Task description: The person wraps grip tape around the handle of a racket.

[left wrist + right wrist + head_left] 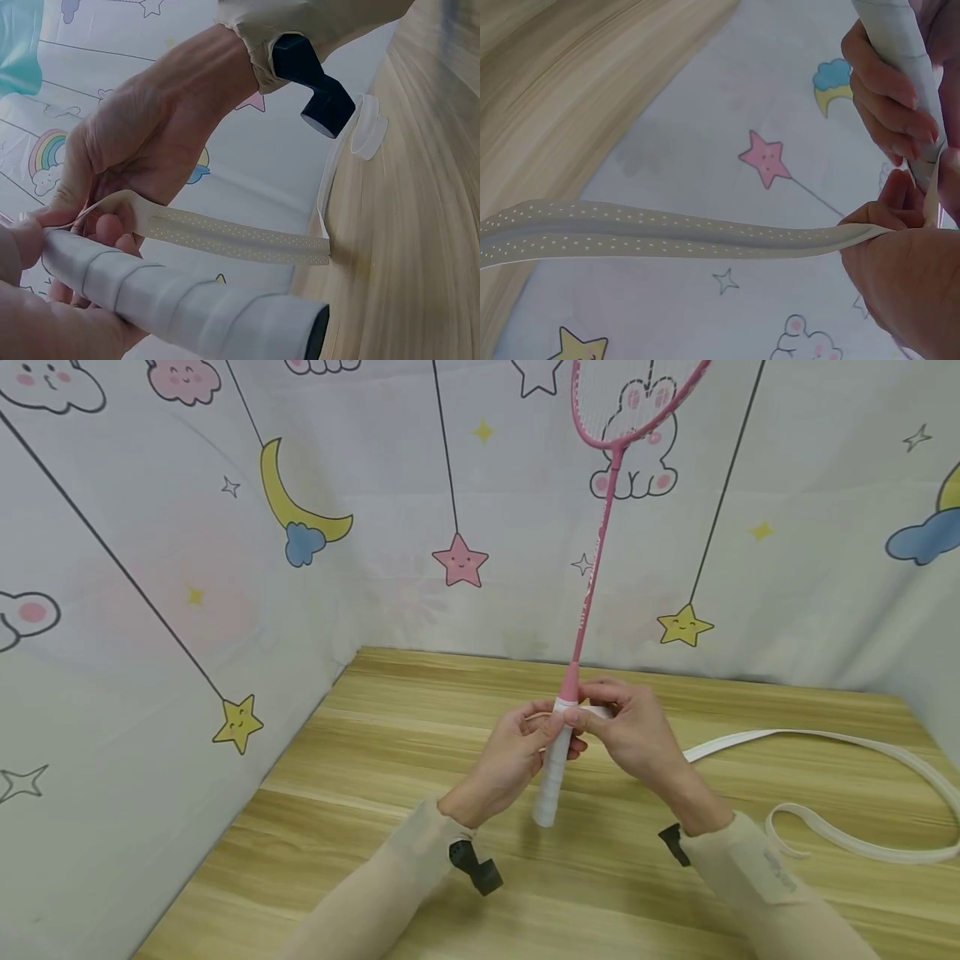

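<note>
Wood-grain tbl point(337, 793) w/ long white strip point(900, 856) lying loosely curved, R side.

I see a wooden table point(360, 777) with wavy lines. White cloth point(375, 460) goes up behind it and along the left side. On the cloth, a pink star point(461, 562) hangs from a black line point(446, 452), a yellow moon point(279, 497) has a blue cloud point(303, 543) on it, and there's a rainbow point(46, 144) too.

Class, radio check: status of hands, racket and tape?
Left hand: gripping badminton racket handle. Right hand: pinching perforated grip tape, trailing onto tabletop. No obstruction visible.
</note>
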Motion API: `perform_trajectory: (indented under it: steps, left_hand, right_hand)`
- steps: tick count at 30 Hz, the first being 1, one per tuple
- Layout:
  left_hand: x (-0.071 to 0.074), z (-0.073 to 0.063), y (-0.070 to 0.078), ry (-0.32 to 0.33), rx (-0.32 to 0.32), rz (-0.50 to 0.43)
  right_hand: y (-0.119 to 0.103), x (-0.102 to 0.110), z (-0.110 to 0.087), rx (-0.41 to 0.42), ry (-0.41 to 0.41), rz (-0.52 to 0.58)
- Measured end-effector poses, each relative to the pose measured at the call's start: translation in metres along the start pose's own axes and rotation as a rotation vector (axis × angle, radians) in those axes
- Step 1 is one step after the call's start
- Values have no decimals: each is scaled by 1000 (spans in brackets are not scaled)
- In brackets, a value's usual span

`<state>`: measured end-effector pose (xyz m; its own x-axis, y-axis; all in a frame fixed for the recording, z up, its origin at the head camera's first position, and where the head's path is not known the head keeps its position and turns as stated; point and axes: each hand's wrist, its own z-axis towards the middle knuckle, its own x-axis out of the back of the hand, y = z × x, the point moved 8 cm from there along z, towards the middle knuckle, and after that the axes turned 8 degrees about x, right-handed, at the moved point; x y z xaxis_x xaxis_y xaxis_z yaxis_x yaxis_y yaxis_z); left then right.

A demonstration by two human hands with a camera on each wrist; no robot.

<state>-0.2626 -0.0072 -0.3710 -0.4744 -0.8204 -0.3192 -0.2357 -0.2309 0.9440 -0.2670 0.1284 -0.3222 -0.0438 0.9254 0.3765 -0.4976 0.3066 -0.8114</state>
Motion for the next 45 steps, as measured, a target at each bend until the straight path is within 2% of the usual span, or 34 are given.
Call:
perform_trajectory:
  steps: [6, 14, 23, 32, 45]
  left_hand:
    - [4, -1, 1, 36, -26, -7]
    - [6, -2, 7, 23, -53, -27]
    - [6, -2, 10, -22, -60, -53]
    - [6, -3, 13, -18, -59, -34]
    - [13, -1, 9, -37, -24, -45]
  right_hand:
    - [-5, -3, 0, 32, -6, -38]
    - [-10, -4, 1, 60, -71, -15]
    - [-14, 2, 0, 23, 34, -84]
    - [-13, -2, -1, -42, 2, -26]
    - [-13, -5, -2, 16, -6, -12]
